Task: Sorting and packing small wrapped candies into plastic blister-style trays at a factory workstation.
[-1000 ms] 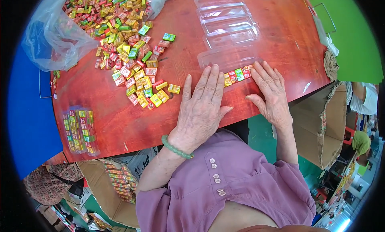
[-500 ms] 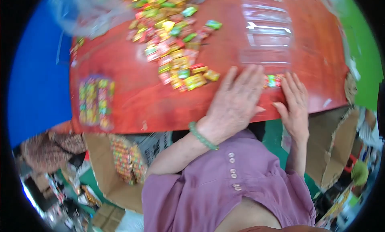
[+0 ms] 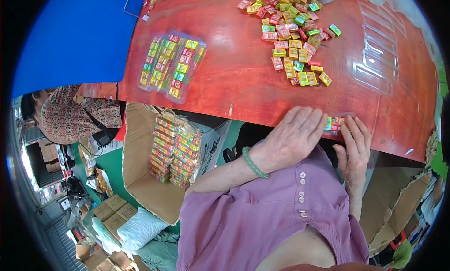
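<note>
A short row of small red, green and white packets (image 3: 334, 124) lies at the near edge of the red table, between my two hands. My left hand (image 3: 297, 135), with a green bead bracelet on its wrist, rests with straight fingers laid over the left part of the row. The fingers of my right hand (image 3: 355, 146) are stretched out at the row's right end, the thumb held apart. Both palms hide part of the row and whatever lies under it.
A heap of small coloured packets (image 3: 290, 41) spreads across the far table (image 3: 234, 83). Filled see-through trays (image 3: 171, 67) lie at left, a see-through ribbed tray (image 3: 377, 53) at right. Below the edge, a cardboard box (image 3: 140, 149) holds stacked packs. Another person (image 3: 77, 114) is at far left.
My view has swung left, so the table things appear farther right. Both hands stay at the row, now close to the table's near edge.
</note>
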`<state>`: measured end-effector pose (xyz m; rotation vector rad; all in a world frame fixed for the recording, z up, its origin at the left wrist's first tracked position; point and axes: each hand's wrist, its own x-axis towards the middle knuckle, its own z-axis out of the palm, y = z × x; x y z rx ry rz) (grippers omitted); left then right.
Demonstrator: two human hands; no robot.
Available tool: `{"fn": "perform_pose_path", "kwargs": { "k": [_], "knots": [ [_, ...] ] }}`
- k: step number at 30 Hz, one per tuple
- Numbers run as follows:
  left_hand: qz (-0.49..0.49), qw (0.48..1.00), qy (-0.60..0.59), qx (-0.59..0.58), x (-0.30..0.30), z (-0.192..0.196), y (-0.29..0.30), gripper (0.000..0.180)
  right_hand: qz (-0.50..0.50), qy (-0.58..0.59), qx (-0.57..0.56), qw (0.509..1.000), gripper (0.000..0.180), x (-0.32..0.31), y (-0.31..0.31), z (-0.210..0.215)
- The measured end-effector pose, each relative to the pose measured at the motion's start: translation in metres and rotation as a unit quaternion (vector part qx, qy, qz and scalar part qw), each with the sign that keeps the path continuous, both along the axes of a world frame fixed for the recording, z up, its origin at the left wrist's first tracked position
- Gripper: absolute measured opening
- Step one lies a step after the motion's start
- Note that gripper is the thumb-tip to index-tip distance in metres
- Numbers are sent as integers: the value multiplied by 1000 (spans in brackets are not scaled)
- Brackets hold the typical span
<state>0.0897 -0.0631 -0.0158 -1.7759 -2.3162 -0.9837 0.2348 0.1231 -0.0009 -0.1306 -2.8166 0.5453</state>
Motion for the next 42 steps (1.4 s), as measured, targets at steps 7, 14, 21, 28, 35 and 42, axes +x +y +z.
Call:
{"fn": "perform_pose_path", "kwargs": {
  "k": [7,14,21,28,35,42],
  "knots": [
    [95,994,21,-39,-14,7,-64,49,70,23,-49,996,50,-31,-24,10],
    [374,915,149,-30,-62,30,-124,41,105,14,-67,992,45,-44,-32,8],
    [455,868,193,-52,-95,19,-141,37,123,1,-78,989,43,-46,-32,4],
    [475,854,195,-79,-100,17,-137,34,135,21,-102,985,43,-51,-24,8],
    [365,906,212,-29,-89,22,-93,38,59,67,-46,995,37,-89,-9,23],
    [116,987,1,-115,-73,16,-8,59,23,68,-39,997,42,-132,-1,-3]
  ]
}}
